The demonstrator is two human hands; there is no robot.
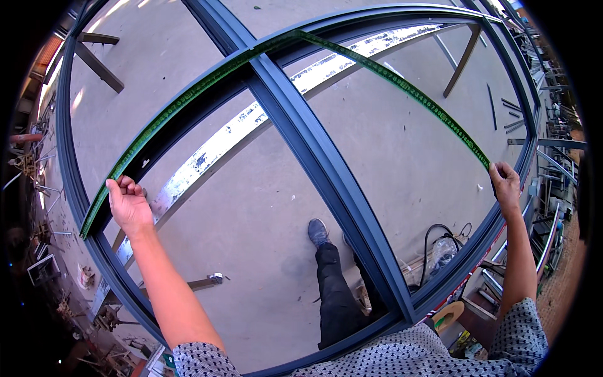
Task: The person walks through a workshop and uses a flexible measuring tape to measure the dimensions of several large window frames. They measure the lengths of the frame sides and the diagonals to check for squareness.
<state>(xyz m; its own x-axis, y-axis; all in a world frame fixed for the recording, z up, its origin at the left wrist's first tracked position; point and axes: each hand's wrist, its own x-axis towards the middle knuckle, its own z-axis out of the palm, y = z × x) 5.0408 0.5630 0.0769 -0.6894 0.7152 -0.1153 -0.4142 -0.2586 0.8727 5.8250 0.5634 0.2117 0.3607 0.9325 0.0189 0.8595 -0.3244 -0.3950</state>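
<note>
A long green tape measure blade (pixel 402 81) with printed markings runs between my hands. Its left stretch lies along the far rail of a large dark blue-grey metal frame (pixel 314 151). Past the frame's middle bar it kinks, and the right stretch slants through the air toward me. Near the blade's left end, my left hand (pixel 130 204) is closed, thumb and curled fingers pinching its edge against the rail. At the right, my right hand (pixel 505 182) pinches the other visible end, raised above the frame's opening. Whether a tape case is in that hand is hidden.
Beneath the frame runs a scuffed white beam (pixel 210 147) with brown legs. My shoe (pixel 318 232) stands on the concrete floor inside one opening. Plastic-wrapped items and a black cable (pixel 427 245) lie near the right corner. Metal bars (pixel 512 113) are scattered at far right.
</note>
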